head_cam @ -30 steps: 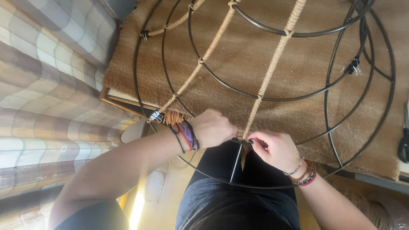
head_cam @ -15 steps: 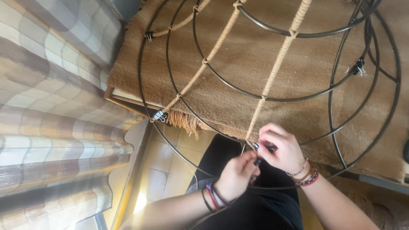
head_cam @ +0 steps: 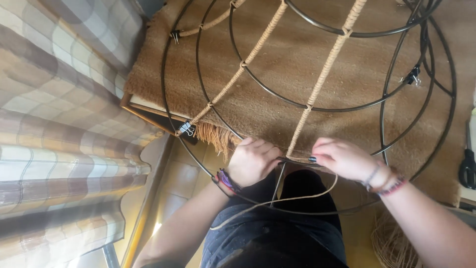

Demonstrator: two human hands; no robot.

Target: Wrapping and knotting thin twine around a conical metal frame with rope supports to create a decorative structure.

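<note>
While the left hand (head_cam: 254,161) grips the wire frame (head_cam: 198,64), the right hand (head_cam: 342,158) pinches tan cord (head_cam: 277,201) against it.

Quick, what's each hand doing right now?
Left hand: closed, fingers curled on the wire frame where the cord meets it.
Right hand: closed, pinching the cord at the same rib.
</note>
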